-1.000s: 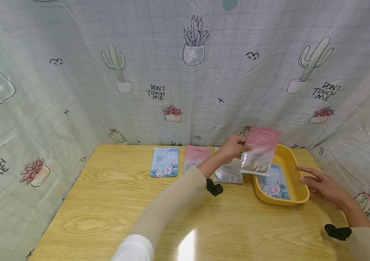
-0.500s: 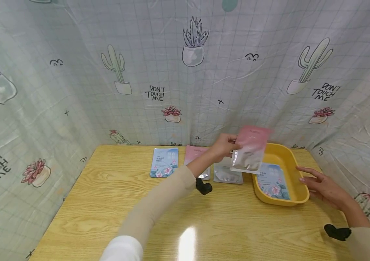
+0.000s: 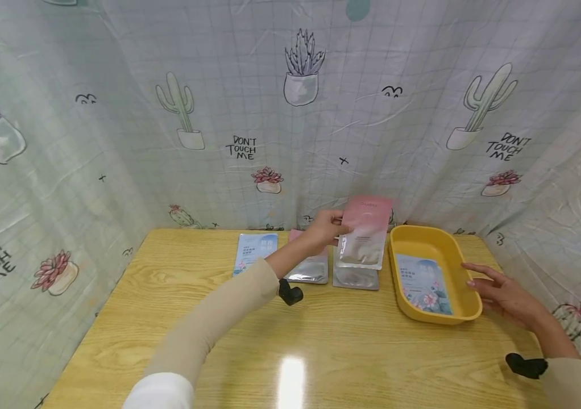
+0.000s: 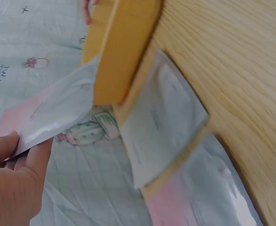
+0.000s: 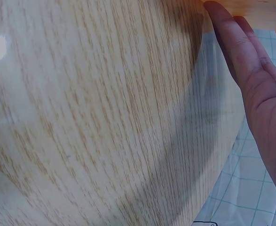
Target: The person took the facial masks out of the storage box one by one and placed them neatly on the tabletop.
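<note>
My left hand [image 3: 323, 230] pinches the left edge of a pink-and-silver sheet mask packet [image 3: 364, 233] and holds it upright at the back of the table. In the head view it overlaps a silver packet [image 3: 356, 279] lying flat. The left wrist view shows thumb and fingers on either side of the held packet [image 4: 58, 106]. At the right wall of a yellow tray [image 3: 456, 289], my right hand [image 3: 507, 298] touches the rim. Its fairly straight fingers [image 5: 243, 52] lie against the outside in the right wrist view. A blue floral packet [image 3: 423, 284] lies inside the tray.
Left of the silver packet, another pink-and-silver packet [image 3: 313, 270] and a blue floral one [image 3: 254, 250] lie in a row, partly covered by my left arm. A cactus-print curtain [image 3: 219, 113] hangs right behind the wooden table [image 3: 352, 352].
My left hand has carried the pink-and-silver packet leftward, from over the tray to in front of the silver packet. My right hand stays at the tray's rim.
</note>
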The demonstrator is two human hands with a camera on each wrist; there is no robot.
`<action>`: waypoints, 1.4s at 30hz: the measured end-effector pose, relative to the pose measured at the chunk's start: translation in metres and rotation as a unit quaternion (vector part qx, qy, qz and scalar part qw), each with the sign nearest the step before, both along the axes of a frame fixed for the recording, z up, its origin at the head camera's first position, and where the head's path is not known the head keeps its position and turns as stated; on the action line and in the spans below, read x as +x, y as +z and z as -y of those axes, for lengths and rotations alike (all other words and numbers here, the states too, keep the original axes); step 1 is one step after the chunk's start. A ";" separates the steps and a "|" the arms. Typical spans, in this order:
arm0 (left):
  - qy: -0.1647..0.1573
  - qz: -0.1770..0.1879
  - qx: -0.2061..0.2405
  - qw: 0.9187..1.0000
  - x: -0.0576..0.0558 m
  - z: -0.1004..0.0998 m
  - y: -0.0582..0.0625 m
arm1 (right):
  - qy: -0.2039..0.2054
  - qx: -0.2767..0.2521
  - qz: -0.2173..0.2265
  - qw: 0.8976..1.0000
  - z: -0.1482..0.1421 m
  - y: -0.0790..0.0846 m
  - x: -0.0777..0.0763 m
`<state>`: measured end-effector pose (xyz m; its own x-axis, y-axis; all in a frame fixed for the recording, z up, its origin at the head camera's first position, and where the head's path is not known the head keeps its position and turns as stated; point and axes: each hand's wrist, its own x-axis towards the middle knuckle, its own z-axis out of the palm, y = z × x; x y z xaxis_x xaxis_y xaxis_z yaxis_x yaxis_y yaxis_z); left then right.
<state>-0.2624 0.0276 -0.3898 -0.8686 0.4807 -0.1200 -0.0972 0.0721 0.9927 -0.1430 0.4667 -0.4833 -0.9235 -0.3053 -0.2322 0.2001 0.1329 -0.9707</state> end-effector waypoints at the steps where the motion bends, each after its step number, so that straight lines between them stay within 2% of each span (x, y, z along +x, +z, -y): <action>1: 0.001 -0.001 -0.001 1.000 0.000 0.004 -0.002 | 0.000 0.002 -0.001 1.000 0.000 0.000 0.000; 8: 0.004 0.003 -0.012 1.000 -0.001 0.037 -0.015 | 0.001 0.008 -0.002 1.000 0.001 0.000 0.000; 15: 0.031 0.023 -0.027 0.999 0.007 0.075 -0.021 | 0.001 -0.002 -0.005 1.000 0.001 0.000 0.002; 21: 0.026 0.036 -0.027 0.999 0.023 0.110 -0.024 | 0.013 -0.005 -0.009 1.000 0.001 -0.001 0.003; 29: 0.033 0.063 -0.030 0.997 0.047 0.151 -0.033 | 0.006 -0.002 -0.006 1.000 0.001 -0.001 0.002; 42: 0.028 0.144 -0.013 0.989 0.091 0.208 -0.065 | -0.003 0.011 -0.006 1.000 0.001 -0.002 0.001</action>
